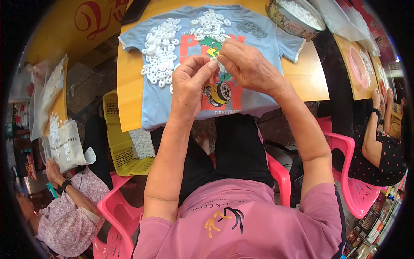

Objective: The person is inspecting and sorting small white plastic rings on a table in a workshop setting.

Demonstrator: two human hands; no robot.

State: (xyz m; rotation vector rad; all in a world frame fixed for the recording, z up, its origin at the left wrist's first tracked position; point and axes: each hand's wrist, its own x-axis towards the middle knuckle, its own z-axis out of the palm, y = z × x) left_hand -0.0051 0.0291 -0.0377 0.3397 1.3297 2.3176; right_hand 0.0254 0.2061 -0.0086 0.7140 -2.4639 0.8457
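Sitting at the far left, a person in a lilac patterned blouse occupies a pink plastic chair beside a narrow yellow tabletop that carries clear bags and a grey cloth sprinkled with white pieces. Just right of them, a yellow slotted plastic crate rests on the floor, with a clear bag of small white parts lying in it.

The main orange wooden tabletop fills the far middle, and one light blue printed child's T-shirt is spread flat across it. Two loose heaps of small white plastic rings lie on the shirt: the larger heap on its left half and the smaller heap at its far centre; the rings are too many to count.

Above the shirt's print, the left hand is pinched together, thumb and fingers closed on one small white plastic piece. The right hand meets it from the right, its fingertips closed on the same piece, so both hands touch there, near the smaller heap.

Far right of the shirt stands one round patterned tin filled with white parts. Two more pink chairs show, one under the wearer and one further right, where another person in a black red-dotted top sits at a second orange tabletop.
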